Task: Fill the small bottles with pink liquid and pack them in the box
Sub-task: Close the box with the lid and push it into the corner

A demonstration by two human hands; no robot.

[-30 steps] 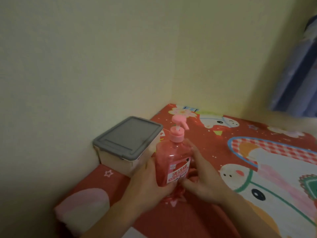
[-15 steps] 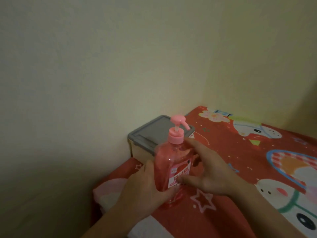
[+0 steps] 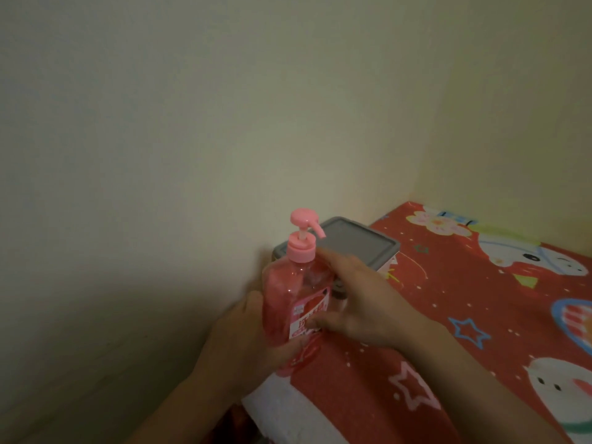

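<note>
Left hand (image 3: 253, 341) wraps the pump bottle (image 3: 294, 302) at the table's (image 3: 448, 315) corner, before the lidded box (image 3: 355, 243); right hand (image 3: 362, 302), fingers spread, touches it. Standing near the edge, the bottle could topple.

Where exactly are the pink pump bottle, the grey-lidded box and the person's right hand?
pink pump bottle (image 3: 296, 302): head view, on its clear pink body.
grey-lidded box (image 3: 355, 241): head view, on the flat grey lid.
right hand (image 3: 362, 302): head view, on the back of the hand.
</note>
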